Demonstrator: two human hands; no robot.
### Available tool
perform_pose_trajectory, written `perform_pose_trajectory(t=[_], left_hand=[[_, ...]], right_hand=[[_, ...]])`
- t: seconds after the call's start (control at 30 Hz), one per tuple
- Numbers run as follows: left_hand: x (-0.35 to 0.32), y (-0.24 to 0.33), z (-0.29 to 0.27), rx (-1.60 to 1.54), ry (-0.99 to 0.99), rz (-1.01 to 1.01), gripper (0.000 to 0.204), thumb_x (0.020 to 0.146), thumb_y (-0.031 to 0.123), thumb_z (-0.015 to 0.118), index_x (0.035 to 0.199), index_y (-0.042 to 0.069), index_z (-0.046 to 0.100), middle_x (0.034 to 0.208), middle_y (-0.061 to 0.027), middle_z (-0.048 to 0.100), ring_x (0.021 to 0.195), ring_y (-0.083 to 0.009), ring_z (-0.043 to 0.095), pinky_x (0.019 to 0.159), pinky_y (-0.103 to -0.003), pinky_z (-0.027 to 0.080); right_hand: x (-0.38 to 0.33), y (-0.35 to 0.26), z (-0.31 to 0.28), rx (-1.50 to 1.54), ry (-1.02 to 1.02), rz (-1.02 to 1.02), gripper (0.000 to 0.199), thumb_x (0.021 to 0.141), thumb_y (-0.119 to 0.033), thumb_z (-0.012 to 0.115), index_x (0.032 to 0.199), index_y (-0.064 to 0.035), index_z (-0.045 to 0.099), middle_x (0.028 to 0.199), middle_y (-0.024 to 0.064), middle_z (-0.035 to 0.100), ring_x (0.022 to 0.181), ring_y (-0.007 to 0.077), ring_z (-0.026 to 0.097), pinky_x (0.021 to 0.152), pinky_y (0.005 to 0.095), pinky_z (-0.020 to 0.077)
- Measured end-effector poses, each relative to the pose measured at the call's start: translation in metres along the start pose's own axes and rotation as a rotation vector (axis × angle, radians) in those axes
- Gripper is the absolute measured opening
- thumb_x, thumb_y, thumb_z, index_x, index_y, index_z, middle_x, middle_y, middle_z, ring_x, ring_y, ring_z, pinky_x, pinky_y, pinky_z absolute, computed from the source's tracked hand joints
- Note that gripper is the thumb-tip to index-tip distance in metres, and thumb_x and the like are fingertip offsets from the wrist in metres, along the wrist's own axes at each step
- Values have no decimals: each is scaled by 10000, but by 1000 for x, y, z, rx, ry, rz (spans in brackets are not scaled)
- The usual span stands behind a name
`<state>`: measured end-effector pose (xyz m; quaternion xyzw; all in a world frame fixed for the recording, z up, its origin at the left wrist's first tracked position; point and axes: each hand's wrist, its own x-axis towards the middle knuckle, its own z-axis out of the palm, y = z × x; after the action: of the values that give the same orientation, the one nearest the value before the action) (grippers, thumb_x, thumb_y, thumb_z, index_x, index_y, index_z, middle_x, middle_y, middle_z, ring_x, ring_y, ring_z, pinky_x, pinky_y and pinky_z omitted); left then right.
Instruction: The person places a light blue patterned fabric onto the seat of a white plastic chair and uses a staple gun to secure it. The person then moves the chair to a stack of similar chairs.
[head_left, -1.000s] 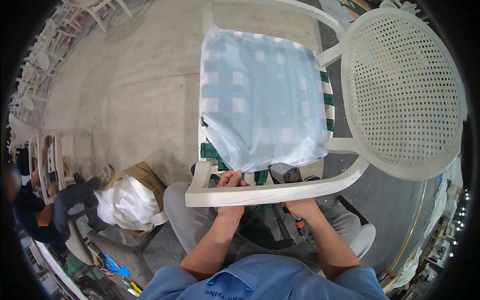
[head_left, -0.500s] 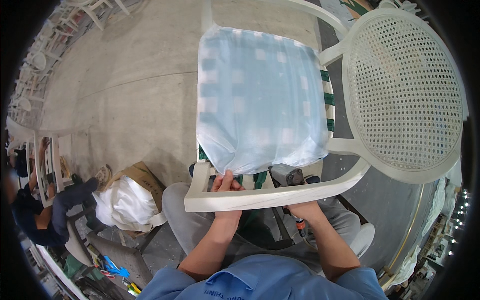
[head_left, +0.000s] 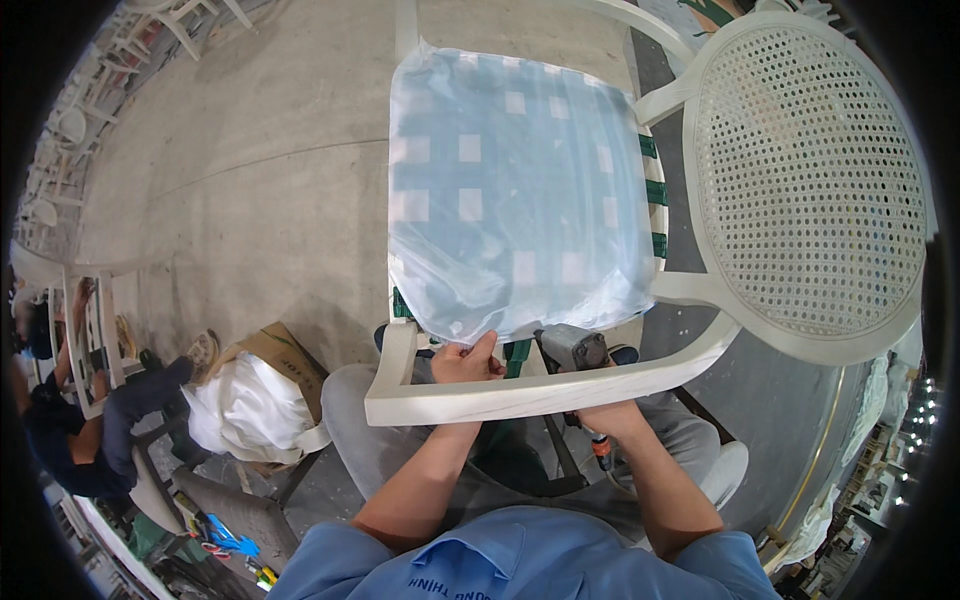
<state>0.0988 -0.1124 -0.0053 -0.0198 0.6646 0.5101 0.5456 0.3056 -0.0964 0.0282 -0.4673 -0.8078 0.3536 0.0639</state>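
A white wooden armchair frame (head_left: 540, 397) lies in front of me, its round cane back (head_left: 810, 180) to the right. Thin bluish-white translucent fabric (head_left: 535, 215) covers the seat, and green webbing straps (head_left: 656, 192) show at its edges. My left hand (head_left: 465, 362) reaches past the armrest and pinches the fabric's near edge between thumb and fingers. Below the armrest, my right hand (head_left: 614, 418) is wrapped round a grey-black pneumatic staple gun (head_left: 573, 347) with an orange hose fitting. The gun's head sits beside the near edge of the seat; whether it touches cannot be told.
At left stands a brown paper sack (head_left: 285, 360) with white cloth (head_left: 245, 405) in it. A grey upholstered chair (head_left: 235, 510) holds blue-handled tools (head_left: 232, 538). Another person (head_left: 75, 430) works beside a white frame at far left. More white chairs (head_left: 70, 125) line the back left.
My left hand has moved slightly right along the fabric's near edge, and the cover looks flatter over the straps. The chair has shifted a little left; the staple gun has hardly moved.
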Motion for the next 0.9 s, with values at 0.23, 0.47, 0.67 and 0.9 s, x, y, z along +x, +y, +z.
perform_pose_trajectory(t=[0.23,0.47,0.67,0.9], left_hand=[[7,-21,-3,-21,17,294,79,845,43,722,801,-10,683,665,-28,653,511,-82,569,466,-239,470],[9,-23,-4,-119,11,271,75,842,48,723,787,10,688,670,-28,660,520,-79,570,478,-233,463],[9,-23,-2,-105,9,238,15,837,-3,708,843,-1,694,747,-52,688,538,-84,576,468,-232,476],[11,-25,-4,-118,-5,222,38,831,-14,713,863,0,699,739,-47,691,508,-87,574,459,-227,488]], right_hand=[[3,-12,-7,123,-105,136,299,836,-121,622,1121,-43,663,998,148,695,981,302,642,926,418,462],[9,-33,5,1,-19,-49,249,837,-97,603,1069,-39,672,939,147,691,915,316,646,830,412,489],[9,-33,29,-53,28,-27,162,827,-88,608,972,-18,627,906,164,670,898,349,634,813,437,490],[11,-42,38,-90,50,58,204,837,-219,598,935,-64,688,858,134,690,858,336,650,805,453,491]])
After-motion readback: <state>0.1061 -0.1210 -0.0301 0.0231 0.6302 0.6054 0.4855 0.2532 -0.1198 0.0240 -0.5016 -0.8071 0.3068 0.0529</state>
